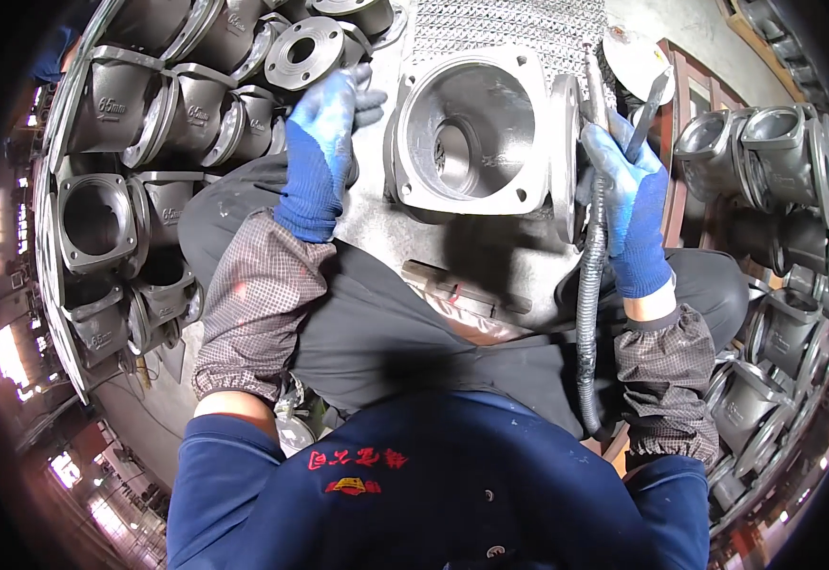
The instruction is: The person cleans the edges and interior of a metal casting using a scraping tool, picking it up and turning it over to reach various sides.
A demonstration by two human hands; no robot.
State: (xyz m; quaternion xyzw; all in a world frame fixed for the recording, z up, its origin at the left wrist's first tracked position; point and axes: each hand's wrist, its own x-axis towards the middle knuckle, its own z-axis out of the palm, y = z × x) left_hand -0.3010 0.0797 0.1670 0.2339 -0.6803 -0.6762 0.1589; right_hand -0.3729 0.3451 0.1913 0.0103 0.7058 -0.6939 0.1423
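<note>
A grey cast valve body (540, 171) with a square flange and a round bore stands in front of me, its open face toward me. My right hand (629, 171), in a blue glove, is closed at its right side. It grips a slim rod-tipped tool (593, 81) whose ribbed hose (587, 304) runs down past my leg. A dark flat metal bar (650, 114) also sticks up from between its fingers. My left hand (324, 123), gloved in blue, is left of the valve body, fingers apart and a little blurred, holding nothing. Just beyond it is a round flange (304, 53).
Stacked grey castings (96, 223) fill a rack at the left. More castings (775, 142) are piled at the right. Behind the valve body lies a patterned metal mesh (509, 24), with a white round disc (635, 62) beside it. A small tray-like piece (462, 299) lies between my legs.
</note>
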